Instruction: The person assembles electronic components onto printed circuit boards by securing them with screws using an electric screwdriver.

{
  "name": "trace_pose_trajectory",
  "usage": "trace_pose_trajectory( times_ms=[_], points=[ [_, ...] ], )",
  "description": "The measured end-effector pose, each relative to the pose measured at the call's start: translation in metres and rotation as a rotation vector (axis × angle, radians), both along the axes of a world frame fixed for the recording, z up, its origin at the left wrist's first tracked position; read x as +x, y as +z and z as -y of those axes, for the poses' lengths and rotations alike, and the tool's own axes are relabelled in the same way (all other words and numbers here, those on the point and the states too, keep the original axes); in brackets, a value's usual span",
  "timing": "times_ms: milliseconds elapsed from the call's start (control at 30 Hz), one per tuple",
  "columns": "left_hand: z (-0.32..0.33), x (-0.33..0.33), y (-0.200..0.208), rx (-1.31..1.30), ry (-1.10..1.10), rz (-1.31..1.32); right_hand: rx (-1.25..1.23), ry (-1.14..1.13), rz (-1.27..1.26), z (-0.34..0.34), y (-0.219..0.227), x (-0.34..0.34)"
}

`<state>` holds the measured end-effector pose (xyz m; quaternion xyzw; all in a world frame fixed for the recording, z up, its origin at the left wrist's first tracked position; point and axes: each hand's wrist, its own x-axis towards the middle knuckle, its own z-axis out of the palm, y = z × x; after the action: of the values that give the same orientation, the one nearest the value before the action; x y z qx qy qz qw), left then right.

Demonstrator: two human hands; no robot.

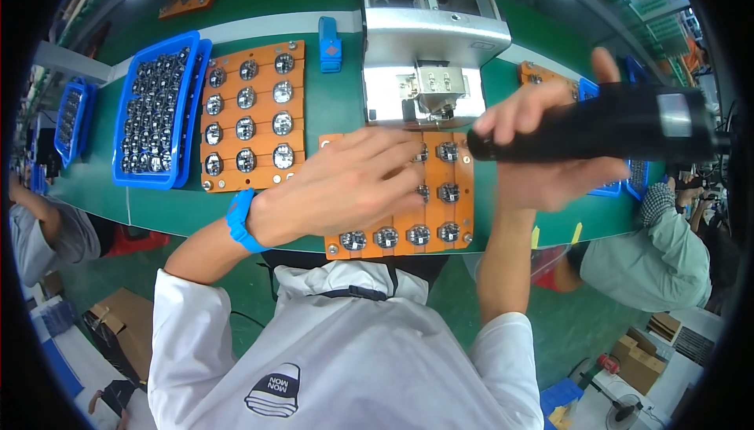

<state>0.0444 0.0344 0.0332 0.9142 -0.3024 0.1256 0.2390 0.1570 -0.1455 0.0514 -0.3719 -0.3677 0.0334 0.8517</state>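
My left hand (345, 179) lies palm down across an orange fixture plate (459, 222), its fingers stretched out over the upper rows. Round metal parts with small circuit boards (448, 192) sit in the plate's pockets, several of them hidden by the hand. In my right hand (542, 182) is a black electric screwdriver (613, 128), held nearly level at the plate's right side, with its narrow end toward the plate. That hand is somewhat blurred. A blue band (239, 220) circles my left wrist.
A silver machine (428, 33) stands behind the plate. To the left lie a second filled orange plate (265, 143) and a blue tray (122, 167) of similar parts. A blue clip-like object (330, 45) is near the machine. Other people sit on both sides.
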Motion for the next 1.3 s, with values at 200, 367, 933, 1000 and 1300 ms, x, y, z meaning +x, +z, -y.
trace_pose_trajectory(
  times_ms=[200, 367, 933, 1000, 1300],
  points=[
    [-0.016, -0.007, -0.017, 0.015, 0.036, 0.062, 0.101, 0.173, 0.259, -0.013, 0.029, 0.025],
    [-0.011, -0.003, -0.014, 0.007, -0.033, 0.039, 0.101, 0.124, 0.194, -0.025, 0.017, 0.025],
    [-0.012, -0.007, -0.018, 0.023, -0.048, 0.065, -0.283, 0.028, 0.033, -0.026, 0.010, -0.008],
    [-0.012, -0.006, -0.016, 0.033, -0.050, 0.063, -0.293, 0.015, -0.010, -0.022, 0.000, -0.011],
    [-0.010, -0.004, -0.021, -0.027, -0.042, 0.100, -0.308, -0.040, -0.055, -0.022, -0.016, -0.009]
  ],
)
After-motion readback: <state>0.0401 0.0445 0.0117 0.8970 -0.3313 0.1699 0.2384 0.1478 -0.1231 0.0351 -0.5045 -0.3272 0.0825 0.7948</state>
